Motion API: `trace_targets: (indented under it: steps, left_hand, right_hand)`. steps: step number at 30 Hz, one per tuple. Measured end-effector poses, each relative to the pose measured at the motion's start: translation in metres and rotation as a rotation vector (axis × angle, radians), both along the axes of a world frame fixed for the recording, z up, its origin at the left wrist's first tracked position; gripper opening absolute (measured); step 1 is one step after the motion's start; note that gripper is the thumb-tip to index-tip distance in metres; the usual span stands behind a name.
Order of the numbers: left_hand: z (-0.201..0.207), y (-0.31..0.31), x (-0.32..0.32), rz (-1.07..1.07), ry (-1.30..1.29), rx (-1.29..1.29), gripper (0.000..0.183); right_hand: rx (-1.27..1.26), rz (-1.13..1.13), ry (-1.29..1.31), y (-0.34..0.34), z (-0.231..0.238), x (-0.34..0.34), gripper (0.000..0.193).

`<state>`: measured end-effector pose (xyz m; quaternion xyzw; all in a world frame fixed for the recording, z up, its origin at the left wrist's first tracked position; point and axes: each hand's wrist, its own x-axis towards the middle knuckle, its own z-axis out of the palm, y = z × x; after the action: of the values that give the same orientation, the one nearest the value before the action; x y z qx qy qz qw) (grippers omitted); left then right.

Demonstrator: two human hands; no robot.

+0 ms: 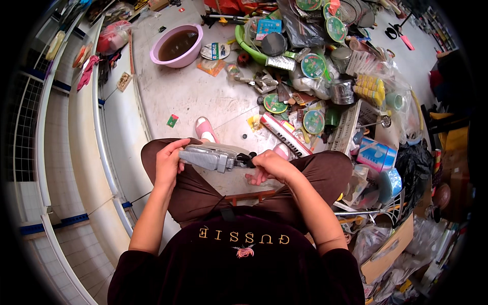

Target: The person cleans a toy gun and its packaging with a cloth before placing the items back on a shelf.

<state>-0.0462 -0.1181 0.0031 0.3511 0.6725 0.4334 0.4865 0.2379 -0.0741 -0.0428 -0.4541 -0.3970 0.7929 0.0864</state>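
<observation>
Over my lap, my left hand (170,158) grips one end of a grey ribbed plastic object (206,157) with clear, shiny parts; I cannot make out its kind. A black piece (245,160) sits at the object's right end. My right hand (272,166) is closed at that black piece, thumb and forefinger pinched against it, the other fingers curled below. What lies inside the right fingers is mostly hidden.
A pink basin (199,38) of brown liquid stands ahead on the floor. To the right spreads a heap of goods: a green basin (243,41), round green-lidded packs (313,66), a red-and-white tube box (284,134) and a white basket (347,127). White shelving (104,152) runs along the left.
</observation>
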Motion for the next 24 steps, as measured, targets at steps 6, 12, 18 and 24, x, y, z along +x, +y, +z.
trace_targets:
  steps: [6, 12, 18, 24]
  left_hand:
    - [-0.014, -0.005, -0.003, -0.057, -0.030, -0.082, 0.030]
    - [-0.032, -0.015, -0.004, -0.166, 0.007, -0.097, 0.029]
    - [-0.042, -0.029, 0.002, -0.336, 0.179, -0.122, 0.034]
    - [-0.053, -0.036, 0.008, -0.666, 0.675, -0.082, 0.050]
  right_hand:
    - [-0.034, 0.006, -0.001, 0.006, 0.019, 0.002, 0.034]
    - [0.013, -0.032, -0.155, -0.006, -0.012, 0.002, 0.035]
    - [0.015, -0.136, -0.146, -0.023, -0.044, 0.003, 0.030]
    - [-0.015, -0.094, -0.245, -0.041, -0.086, 0.011, 0.028]
